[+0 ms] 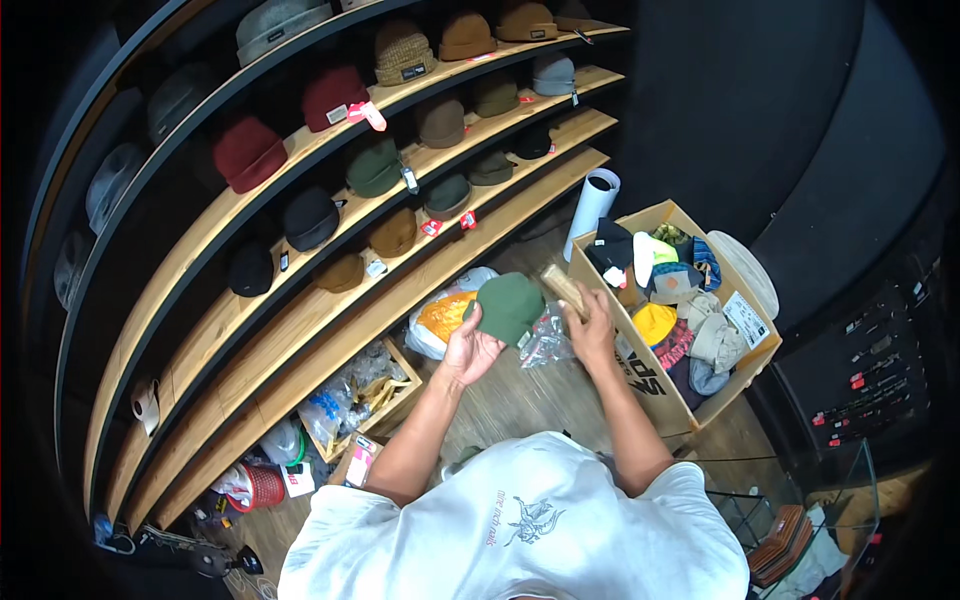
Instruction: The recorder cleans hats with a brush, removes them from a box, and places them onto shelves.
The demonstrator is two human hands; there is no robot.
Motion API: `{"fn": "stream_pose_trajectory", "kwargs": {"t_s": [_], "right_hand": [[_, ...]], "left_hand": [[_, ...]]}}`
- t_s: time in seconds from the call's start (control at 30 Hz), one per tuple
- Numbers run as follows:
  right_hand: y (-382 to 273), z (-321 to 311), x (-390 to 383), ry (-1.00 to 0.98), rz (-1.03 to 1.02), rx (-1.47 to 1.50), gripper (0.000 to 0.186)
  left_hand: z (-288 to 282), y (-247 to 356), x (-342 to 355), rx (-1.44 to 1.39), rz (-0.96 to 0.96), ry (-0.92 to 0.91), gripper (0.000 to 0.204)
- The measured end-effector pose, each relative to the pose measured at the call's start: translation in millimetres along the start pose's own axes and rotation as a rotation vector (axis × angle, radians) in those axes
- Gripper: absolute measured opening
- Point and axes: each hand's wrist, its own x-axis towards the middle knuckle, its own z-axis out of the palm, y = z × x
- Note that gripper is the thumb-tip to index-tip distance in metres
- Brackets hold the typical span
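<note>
L hand [472, 347], palm up, grips rounded green fabric cap [510, 308], L of brown cardboard box [672, 408]; fingers mostly hidden under cap. R hand [594, 325], back up, grasps tan oblong item [562, 285], blurry, material unclear. Arms fwd.

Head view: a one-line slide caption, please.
Left hand holds a green hat, right hand a tan object, beside a carton of hats and wooden shelves.

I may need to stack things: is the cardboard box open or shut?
Open: the cardboard box is uncovered on top, and a yellow cap shows inside.
</note>
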Motion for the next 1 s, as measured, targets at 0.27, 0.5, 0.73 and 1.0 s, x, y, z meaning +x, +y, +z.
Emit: {"fn": "stream_pose_trajectory", "kwargs": {"t_s": [0.27,0.5,0.73,1.0], "right_hand": [[-8.5,27.0,-14.8,0.062,0.064,-0.111,0.042],[-36.4,36.2,-31.1,0.048,0.090,0.070,0.043],[-48.8,42.3,-54.8,0.023,0.103,0.114,0.043],[-78.2,65.0,-49.5,-0.057,-0.048,0.162,0.041]], "left_hand": [[-2.3,33.3,-15.4,-0.026,-0.058,0.011,0.047],[-21.9,45.8,-20.8,0.376,-0.009,0.150,0.051],[-34.1,45.4,-19.6,0.382,0.018,0.207,0.036],[-47.7,30.0,-7.8,0.445,0.021,0.114,0.034]]}}
